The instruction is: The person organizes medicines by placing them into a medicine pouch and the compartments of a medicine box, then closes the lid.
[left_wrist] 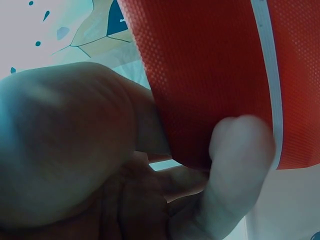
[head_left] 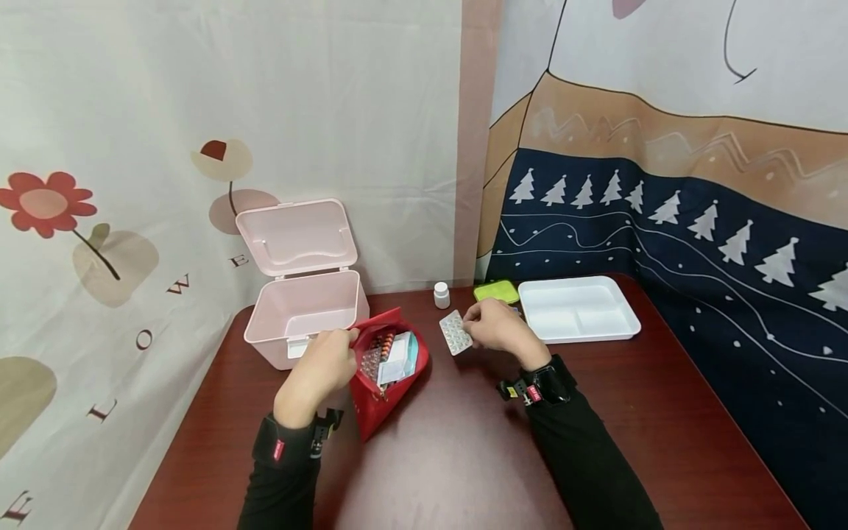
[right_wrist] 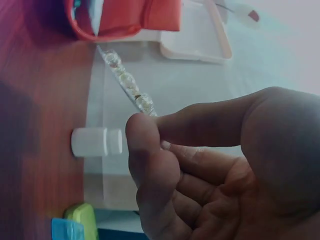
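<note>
My left hand (head_left: 326, 366) grips the edge of a red zip pouch (head_left: 377, 412), thumb and fingers on either side of its fabric in the left wrist view. The pouch's mouth gapes, showing blister packs (head_left: 372, 361), red-and-black capsules (head_left: 386, 344) and white and blue packets (head_left: 400, 357) inside. Between thumb and forefinger, my right hand (head_left: 498, 325) pinches a silver blister pack (head_left: 455, 333) to the right of the pouch. In the right wrist view, the pack's bulging pockets (right_wrist: 127, 82) appear nearly edge-on.
Behind the pouch stands a pink box (head_left: 298, 294) with its lid (head_left: 298, 235) raised. A white pill bottle (head_left: 442, 295) is near the wall. A green case (head_left: 497, 291), a blue item (right_wrist: 67, 229) and a white divided tray (head_left: 579, 309) are at the back right.
</note>
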Demonstrator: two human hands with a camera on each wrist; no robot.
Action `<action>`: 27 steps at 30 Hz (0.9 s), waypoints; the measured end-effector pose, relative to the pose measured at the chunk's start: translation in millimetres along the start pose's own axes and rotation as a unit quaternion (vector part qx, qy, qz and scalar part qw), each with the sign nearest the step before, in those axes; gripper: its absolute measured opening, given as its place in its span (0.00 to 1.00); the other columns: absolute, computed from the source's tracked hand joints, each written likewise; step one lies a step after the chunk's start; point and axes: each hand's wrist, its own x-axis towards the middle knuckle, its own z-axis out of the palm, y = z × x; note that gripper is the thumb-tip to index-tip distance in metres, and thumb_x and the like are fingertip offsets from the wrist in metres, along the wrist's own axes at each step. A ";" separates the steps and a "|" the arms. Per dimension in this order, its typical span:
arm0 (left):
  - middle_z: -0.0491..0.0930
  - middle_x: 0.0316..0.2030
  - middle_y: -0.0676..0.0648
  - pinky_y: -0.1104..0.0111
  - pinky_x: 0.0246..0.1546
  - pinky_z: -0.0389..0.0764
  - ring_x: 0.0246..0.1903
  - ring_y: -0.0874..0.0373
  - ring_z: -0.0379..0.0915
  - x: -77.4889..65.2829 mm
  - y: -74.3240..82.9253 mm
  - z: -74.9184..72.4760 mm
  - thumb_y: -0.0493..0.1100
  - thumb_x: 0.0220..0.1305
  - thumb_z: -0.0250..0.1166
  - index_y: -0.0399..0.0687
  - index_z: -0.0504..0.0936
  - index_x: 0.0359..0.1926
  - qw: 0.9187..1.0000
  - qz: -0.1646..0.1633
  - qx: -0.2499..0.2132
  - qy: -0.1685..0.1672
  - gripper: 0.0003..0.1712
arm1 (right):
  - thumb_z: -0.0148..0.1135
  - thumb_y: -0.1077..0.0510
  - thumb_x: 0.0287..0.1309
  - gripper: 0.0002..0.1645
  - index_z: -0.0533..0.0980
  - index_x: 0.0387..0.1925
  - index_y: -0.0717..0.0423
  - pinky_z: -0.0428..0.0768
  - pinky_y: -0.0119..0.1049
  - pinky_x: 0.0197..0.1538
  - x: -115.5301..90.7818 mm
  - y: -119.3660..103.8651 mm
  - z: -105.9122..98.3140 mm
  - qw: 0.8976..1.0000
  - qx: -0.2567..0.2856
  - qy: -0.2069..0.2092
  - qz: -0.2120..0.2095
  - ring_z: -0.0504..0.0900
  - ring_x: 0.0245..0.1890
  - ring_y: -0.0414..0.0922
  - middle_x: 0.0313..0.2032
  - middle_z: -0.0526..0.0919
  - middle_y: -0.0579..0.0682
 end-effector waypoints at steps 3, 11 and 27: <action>0.87 0.40 0.40 0.58 0.40 0.78 0.36 0.49 0.78 0.3 -0.4 -0.4 0.31 0.70 0.59 0.38 0.87 0.53 1.000 0.002 0.001 0.001 0.15 | 0.62 0.58 0.73 0.13 0.89 0.46 0.59 0.78 0.32 0.29 -1.8 -5.4 1.9 1.000 0.021 -0.009 -0.003 0.81 0.20 0.40 0.22 0.88 0.51; 0.88 0.43 0.38 0.59 0.40 0.78 0.38 0.49 0.78 0.8 -1.2 0.0 0.30 0.71 0.59 0.37 0.87 0.56 1.000 0.008 -0.001 0.002 0.17 | 0.63 0.58 0.73 0.12 0.88 0.45 0.59 0.78 0.31 0.27 -1.3 -13.8 8.8 0.998 0.062 -0.013 0.000 0.79 0.18 0.39 0.22 0.87 0.52; 0.88 0.44 0.37 0.58 0.40 0.77 0.38 0.48 0.78 2.1 -3.4 0.3 0.31 0.71 0.58 0.37 0.87 0.57 1.000 0.009 0.002 0.000 0.18 | 0.66 0.60 0.69 0.09 0.90 0.41 0.60 0.79 0.34 0.27 13.7 -25.5 51.6 0.978 0.205 -0.044 -0.003 0.85 0.24 0.45 0.24 0.87 0.55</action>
